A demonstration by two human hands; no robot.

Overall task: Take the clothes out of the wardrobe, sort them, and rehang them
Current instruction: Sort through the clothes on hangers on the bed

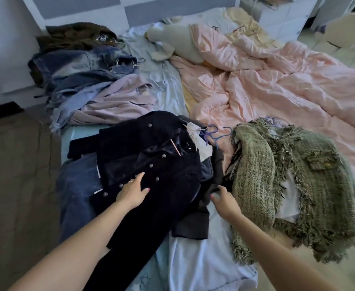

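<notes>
A dark navy buttoned jacket (151,156) lies open on the bed on a pink hanger. My left hand (131,191) rests flat on its front, fingers spread. My right hand (223,198) pinches the edge of a dark grey garment (195,221) that lies under the jacket. A green fringed tweed jacket (311,190) is draped over my right forearm. Blue hangers (214,134) stick out between the navy and green jackets. Dark jeans (78,185) lie at the left under the navy jacket.
A pile of denim, lilac and brown clothes (88,80) lies at the far left of the bed. A crumpled pink duvet (277,80) covers the right side, with a cream plush toy (172,40) near the headboard. Brown floor (15,175) runs along the left.
</notes>
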